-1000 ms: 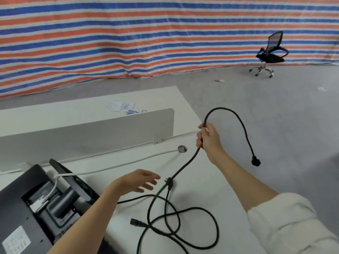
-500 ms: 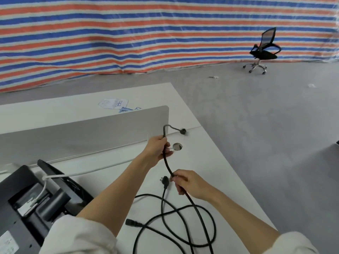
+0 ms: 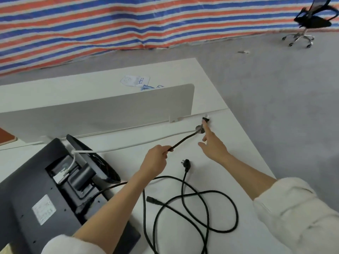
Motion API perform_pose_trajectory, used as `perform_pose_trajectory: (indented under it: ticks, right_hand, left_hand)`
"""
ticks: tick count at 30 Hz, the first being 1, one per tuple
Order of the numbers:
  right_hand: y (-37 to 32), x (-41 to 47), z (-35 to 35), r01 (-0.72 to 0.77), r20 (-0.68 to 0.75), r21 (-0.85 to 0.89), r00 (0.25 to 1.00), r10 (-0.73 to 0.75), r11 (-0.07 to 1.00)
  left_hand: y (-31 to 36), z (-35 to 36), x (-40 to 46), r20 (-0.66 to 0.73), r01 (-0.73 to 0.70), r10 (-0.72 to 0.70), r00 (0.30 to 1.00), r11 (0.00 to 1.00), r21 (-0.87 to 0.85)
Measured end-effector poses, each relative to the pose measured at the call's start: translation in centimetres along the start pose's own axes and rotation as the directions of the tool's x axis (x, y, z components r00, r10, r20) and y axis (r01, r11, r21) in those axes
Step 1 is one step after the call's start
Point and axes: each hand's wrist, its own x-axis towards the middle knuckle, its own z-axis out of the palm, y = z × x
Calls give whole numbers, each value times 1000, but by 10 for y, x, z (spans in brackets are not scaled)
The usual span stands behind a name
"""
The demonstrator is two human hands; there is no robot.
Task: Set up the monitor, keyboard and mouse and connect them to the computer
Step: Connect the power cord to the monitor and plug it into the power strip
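Observation:
The monitor (image 3: 36,198) lies face down on the white desk (image 3: 238,162), its stand base (image 3: 95,162) tipped up. My left hand (image 3: 156,160) grips a black power cable (image 3: 183,141) that runs up and right to the round cable hole (image 3: 199,128). Its plug (image 3: 205,119) sits just past the hole, prongs up. My right hand (image 3: 212,145) holds nothing; its straight index finger touches that plug. A second black cable (image 3: 207,204) lies looped on the desk, with a wall plug (image 3: 186,163) and a socket end (image 3: 152,199). No keyboard, mouse or computer is in view.
A white cable (image 3: 128,146) runs from the monitor's back to the hole. A grey divider panel (image 3: 110,110) stands across the desk, with papers (image 3: 135,81) behind it. The desk's right edge drops to grey floor. An office chair (image 3: 311,22) stands by the striped tarp (image 3: 128,21).
My right hand has let go of the black cable and reached to the plug by the hole. My left hand now grips the cable farther back from the hole.

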Motion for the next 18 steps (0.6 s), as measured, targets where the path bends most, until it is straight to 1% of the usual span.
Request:
perform_pose_trajectory:
  ticks: [2, 3, 4, 7, 10, 13, 18]
  right_hand:
    - [-8, 14, 6, 46, 22, -113, 999, -44, 993]
    - [-10, 18, 8, 53, -12, -157, 998, -56, 986]
    - [-11, 21, 9, 63, -77, -168, 994, -77, 984]
    - [-14, 27, 6, 120, -257, -66, 957, -133, 991]
    - [-12, 31, -5, 155, -361, 21, 923, -137, 988]
    - [-2, 36, -19, 150, -370, 154, 925, -84, 977]
    - [14, 42, -39, 119, -390, 175, 920, -42, 977]
  left_hand:
    - [-8, -2, -2, -22, -34, 35, 999, 999, 21]
    - [-10, -3, -3, -49, -51, 52, 997, 999, 19]
    - [-12, -4, -3, -82, -68, 69, 994, 998, 11]
    - [-9, -8, 2, -190, -138, 132, 973, 990, -20]
    - [4, -10, 14, -324, -176, 148, 935, 983, -59]
    - [23, -10, 29, -423, -210, 148, 894, 972, -103]
    - [45, -12, 53, -458, -238, 156, 875, 963, -128]
